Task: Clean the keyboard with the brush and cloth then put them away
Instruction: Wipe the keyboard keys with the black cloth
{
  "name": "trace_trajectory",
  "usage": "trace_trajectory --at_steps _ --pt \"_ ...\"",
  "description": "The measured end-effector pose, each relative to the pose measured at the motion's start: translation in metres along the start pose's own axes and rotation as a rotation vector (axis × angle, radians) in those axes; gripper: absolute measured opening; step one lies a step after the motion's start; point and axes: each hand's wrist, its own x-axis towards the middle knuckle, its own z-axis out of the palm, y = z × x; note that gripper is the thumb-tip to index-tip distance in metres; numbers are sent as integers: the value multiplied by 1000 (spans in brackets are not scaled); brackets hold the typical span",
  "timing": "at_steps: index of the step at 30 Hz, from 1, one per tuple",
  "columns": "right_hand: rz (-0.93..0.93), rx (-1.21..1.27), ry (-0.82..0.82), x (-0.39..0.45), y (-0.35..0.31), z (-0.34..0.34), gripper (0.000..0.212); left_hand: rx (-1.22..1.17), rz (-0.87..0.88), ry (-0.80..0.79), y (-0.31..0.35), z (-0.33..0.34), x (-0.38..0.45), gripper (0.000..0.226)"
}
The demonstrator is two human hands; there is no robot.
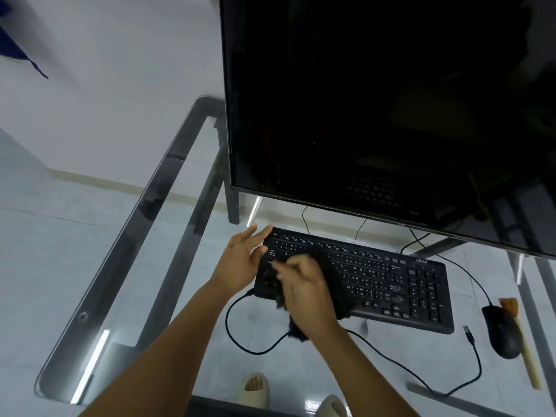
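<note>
A black keyboard [391,284] lies on the glass desk below the monitor. My right hand [304,284] grips a black cloth [301,329] over the keyboard's left half; the hand is blurred. The cloth hangs past the keyboard's front edge. My left hand [243,260] rests against the keyboard's left end with fingers straight, thumb on the keys. A brush [523,344] with a pale handle and brown bristles lies at the far right, partly behind the mouse.
A large dark monitor [391,100] stands behind the keyboard. A black mouse [502,332] sits right of the keyboard. Black cables [391,361] with a loose USB plug loop across the glass desk [126,281]. Sandalled feet show through the glass.
</note>
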Motion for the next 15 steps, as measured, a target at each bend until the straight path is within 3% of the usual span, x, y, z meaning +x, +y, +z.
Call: trace_trajectory --at_steps 3,5,8,11,12,15 --pt "209 -3 195 40 9 -6 22 13 28 -7 0 -2 -4 48" --pt "267 -37 217 57 10 -4 22 31 55 -84 -1 -6 -8 56" --pt "102 -77 -11 50 5 -4 30 115 125 -275 -1 -19 -10 98" --pt "-99 -16 -328 44 6 -20 31 163 89 -363 -3 -24 -8 124" --pt "-123 -21 -342 50 8 -23 30 163 66 -358 -5 -23 -7 128" --pt "-50 -50 -159 74 12 -19 27 161 57 -335 -10 -19 -5 131"
